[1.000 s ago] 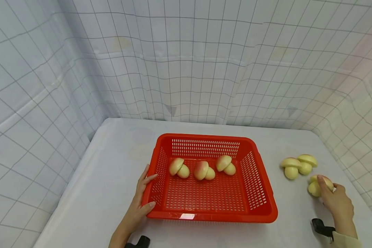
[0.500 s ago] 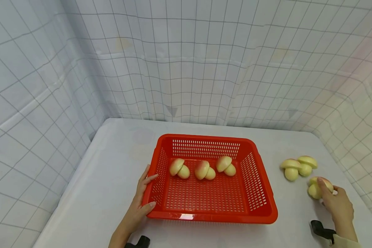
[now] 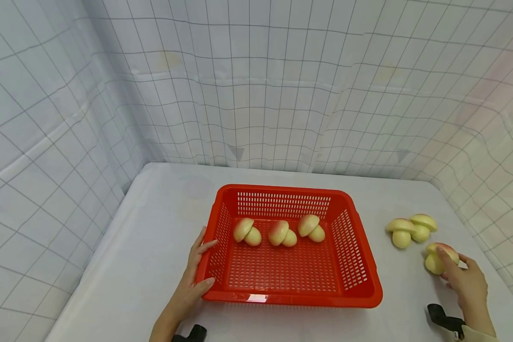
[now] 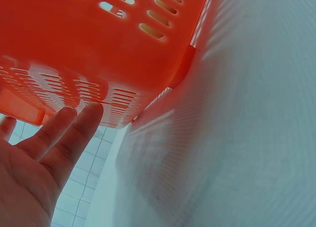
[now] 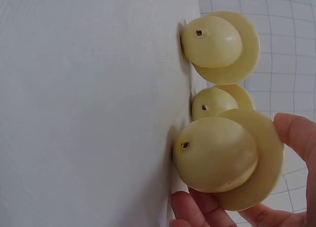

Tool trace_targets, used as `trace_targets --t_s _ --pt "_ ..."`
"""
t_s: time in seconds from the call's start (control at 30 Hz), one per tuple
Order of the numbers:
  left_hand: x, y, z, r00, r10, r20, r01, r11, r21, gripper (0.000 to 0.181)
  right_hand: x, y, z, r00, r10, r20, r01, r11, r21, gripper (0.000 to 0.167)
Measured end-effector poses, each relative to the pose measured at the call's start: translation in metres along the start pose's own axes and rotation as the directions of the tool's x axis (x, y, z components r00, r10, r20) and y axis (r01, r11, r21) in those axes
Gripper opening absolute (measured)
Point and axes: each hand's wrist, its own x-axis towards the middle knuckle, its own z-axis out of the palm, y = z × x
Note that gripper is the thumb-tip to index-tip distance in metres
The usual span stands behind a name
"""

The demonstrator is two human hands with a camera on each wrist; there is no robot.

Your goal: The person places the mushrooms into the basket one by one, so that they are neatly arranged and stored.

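A red perforated basket (image 3: 282, 300) stands mid-table in the head view, with three pale yellow, pink-tinged mushroom shapes inside: left (image 3: 247, 232), middle (image 3: 282, 233) and right (image 3: 311, 228). My left hand (image 3: 188, 285) rests on its left side, thumb on the rim; in the left wrist view the fingers (image 4: 74, 138) lie fairly straight against the wall. At the right, my right hand (image 3: 466, 280) holds another mushroom (image 3: 442, 259) by its cap. The right wrist view shows this mushroom (image 5: 217, 155) on the white surface between thumb and fingers, stem towards the camera.
Two more mushrooms (image 3: 401, 232) (image 3: 423, 227) stand side by side just behind the held one, right of the basket. A white table (image 3: 154, 228) lies under everything. Grid-patterned white curtains (image 3: 256, 95) enclose its back and sides.
The fingers of my right hand have shifted slightly around the mushroom, which stays at about the same place. The left hand and the basket have not visibly moved.
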Motion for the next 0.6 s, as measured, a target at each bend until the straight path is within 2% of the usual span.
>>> trace_targets --t_s 0.23,0.6 --pt "-0.0004 0.0002 0.0006 1.000 -0.013 -0.005 0.013 1.000 0.008 0.073 -0.0010 0.0010 0.0002 1.000 0.012 -0.019 -0.011 0.998 0.069 0.090" --pt "-0.0002 0.0006 0.0009 1.000 -0.018 -0.013 0.018 1.000 0.011 0.072 -0.0095 -0.0051 -0.0037 0.994 0.023 -0.109 -0.012 0.995 0.103 0.088"
